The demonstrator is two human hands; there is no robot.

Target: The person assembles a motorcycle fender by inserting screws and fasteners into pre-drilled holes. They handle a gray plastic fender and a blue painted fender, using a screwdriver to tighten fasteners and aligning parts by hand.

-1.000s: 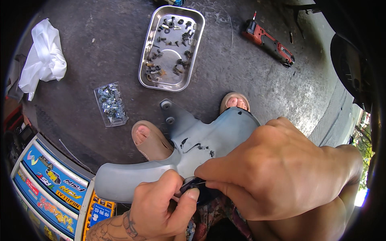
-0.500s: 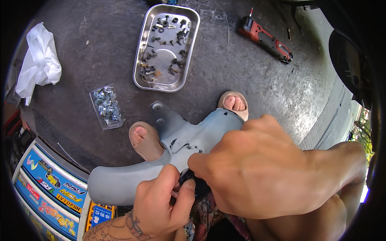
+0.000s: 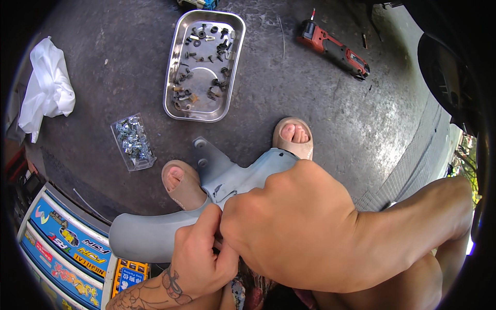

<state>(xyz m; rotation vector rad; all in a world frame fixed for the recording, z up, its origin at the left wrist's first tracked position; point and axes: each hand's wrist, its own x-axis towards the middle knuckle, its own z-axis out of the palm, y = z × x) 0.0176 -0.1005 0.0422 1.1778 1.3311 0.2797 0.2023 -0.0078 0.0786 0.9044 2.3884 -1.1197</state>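
Observation:
A grey curved plastic fender (image 3: 147, 235) lies across my lap, its tapered bracket with two holes pointing away from me, dark scuffs near its middle. Above its near side my left hand (image 3: 201, 253), at the end of a tattooed forearm, is closed with thumb and forefinger pinched together. My right hand (image 3: 289, 227) is curled right against it, knuckles up, its fingertips hidden underneath. Whatever lies between the two hands is covered from sight.
Beyond my sandalled feet (image 3: 292, 135) lie a metal tray (image 3: 170, 98) of bolts and clips, a clear box of metal clips (image 3: 133, 142) and a red-black power tool (image 3: 336, 51). A white plastic bag (image 3: 49, 82) lies left. A stickered drawer cabinet (image 3: 64, 243) stands near left.
My right hand has moved left against my left hand. The dark piece seen between them before is now covered. Things on the floor sit slightly further left in view.

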